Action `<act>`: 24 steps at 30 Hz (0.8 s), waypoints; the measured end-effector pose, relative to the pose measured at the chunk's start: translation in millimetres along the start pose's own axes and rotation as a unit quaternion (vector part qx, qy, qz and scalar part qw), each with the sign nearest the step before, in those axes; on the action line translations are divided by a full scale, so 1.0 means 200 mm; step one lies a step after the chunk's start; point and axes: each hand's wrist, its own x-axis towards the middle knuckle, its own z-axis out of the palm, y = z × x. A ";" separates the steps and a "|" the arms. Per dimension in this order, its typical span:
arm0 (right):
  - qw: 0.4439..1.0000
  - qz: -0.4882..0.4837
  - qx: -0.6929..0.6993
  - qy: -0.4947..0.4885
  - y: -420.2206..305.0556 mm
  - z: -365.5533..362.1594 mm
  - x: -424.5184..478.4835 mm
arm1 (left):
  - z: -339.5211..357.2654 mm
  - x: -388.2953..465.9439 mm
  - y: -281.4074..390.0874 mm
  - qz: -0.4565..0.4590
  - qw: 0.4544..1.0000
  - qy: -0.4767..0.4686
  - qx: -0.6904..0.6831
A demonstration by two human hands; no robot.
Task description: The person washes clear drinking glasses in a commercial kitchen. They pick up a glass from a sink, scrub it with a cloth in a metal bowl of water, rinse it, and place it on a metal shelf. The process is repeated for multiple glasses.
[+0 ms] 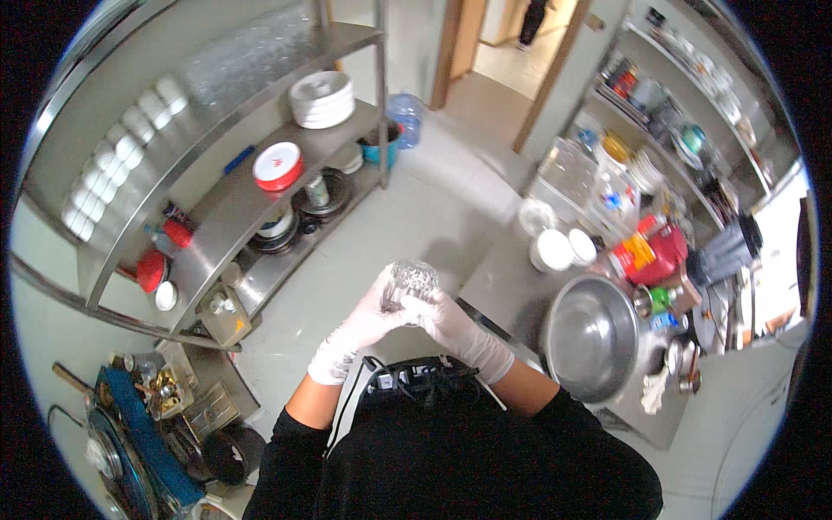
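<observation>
Both hands wear thin whitish gloves and meet in front of my body, above the floor. Between them is a small clear container (415,275), with white flecks on or in it; blur hides which. My left hand (372,313) wraps around its left side. From the right, my right hand (447,320) grips it, with the thumb across the near side. The fingers behind the container are mostly hidden.
A large steel basin (595,338) sits on the counter at right, near white tubs (552,250) and a red container (663,253). At left, a steel shelf rack (214,224) holds stacked white lids (322,101). A person (533,23) stands beyond the doorway.
</observation>
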 end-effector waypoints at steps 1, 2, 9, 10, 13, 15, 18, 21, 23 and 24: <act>0.999 -0.003 -0.039 -0.028 0.03 0.04 0.08 | -0.07 -0.04 0.03 0.009 1.000 0.018 0.004; 0.995 -0.008 -0.078 -0.056 0.06 0.08 0.16 | -0.16 -0.08 0.05 0.006 0.999 0.038 0.005; 0.990 0.066 -0.035 -0.120 0.16 0.28 0.61 | -0.56 -0.19 0.17 0.048 0.984 0.172 -0.007; 0.988 0.073 -0.031 -0.134 0.16 0.31 0.68 | -0.62 -0.19 0.18 0.046 0.980 0.194 -0.002; 0.984 0.060 -0.058 -0.156 0.12 0.44 0.85 | -0.75 -0.14 0.23 0.086 0.967 0.239 0.024; 0.979 0.038 -0.095 -0.179 0.13 0.45 1.01 | -0.85 -0.10 0.27 0.113 0.952 0.271 0.090; 0.974 0.013 -0.129 -0.184 0.08 0.48 1.22 | -1.04 -0.01 0.32 0.100 0.900 0.321 0.277; 0.968 -0.020 -0.186 -0.165 -0.04 0.56 1.41 | -1.21 0.10 0.41 0.057 0.844 0.331 0.419; 0.966 -0.037 -0.201 -0.158 -0.10 0.59 1.55 | -1.32 0.18 0.45 0.076 0.849 0.322 0.413; 0.969 -0.039 -0.189 -0.153 -0.12 0.59 1.62 | -1.35 0.22 0.48 0.078 0.840 0.338 0.417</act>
